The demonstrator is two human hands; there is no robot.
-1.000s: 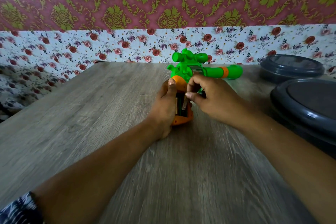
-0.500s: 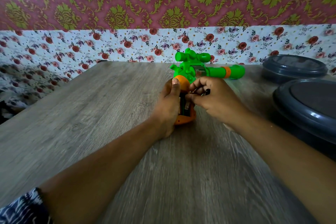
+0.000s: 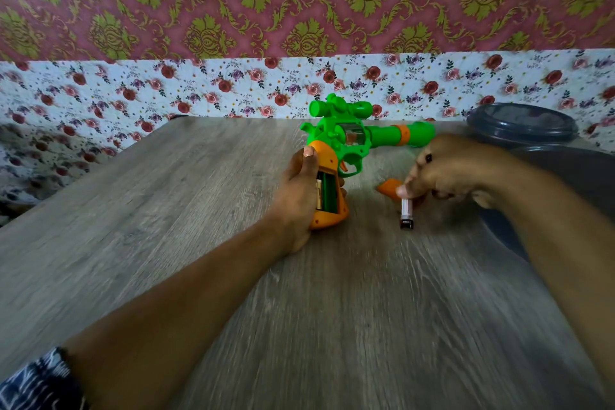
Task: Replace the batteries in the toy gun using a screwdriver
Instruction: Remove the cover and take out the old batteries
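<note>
Since the earlier frame, the right hand (image 3: 456,173) has been drawn away from the grip of the toy gun (image 3: 346,146) to a position right of it, and a battery (image 3: 406,213) has been carried out with it.

Left of the gun's grip, the left hand (image 3: 299,190) is wrapped around the orange handle, thumb along the rear edge, so that the gun is pinned flat on the bench (image 3: 166,210). The open battery compartment (image 3: 327,191) faces upward; one cell appears to remain against its left wall, the slot beside it being vacant.

Right of the gun, an orange cover (image 3: 387,189) lies on the bench, partly hidden. The removed battery is pinched at its upper end by the right fingers (image 3: 404,188), its lower end hanging just above the bench. A dark object also appears enclosed in that fist; whether it is the screwdriver cannot be told.

Risks: the battery is held only by its tip and could slip and roll off. The cover could be knocked aside by the right hand.
</note>
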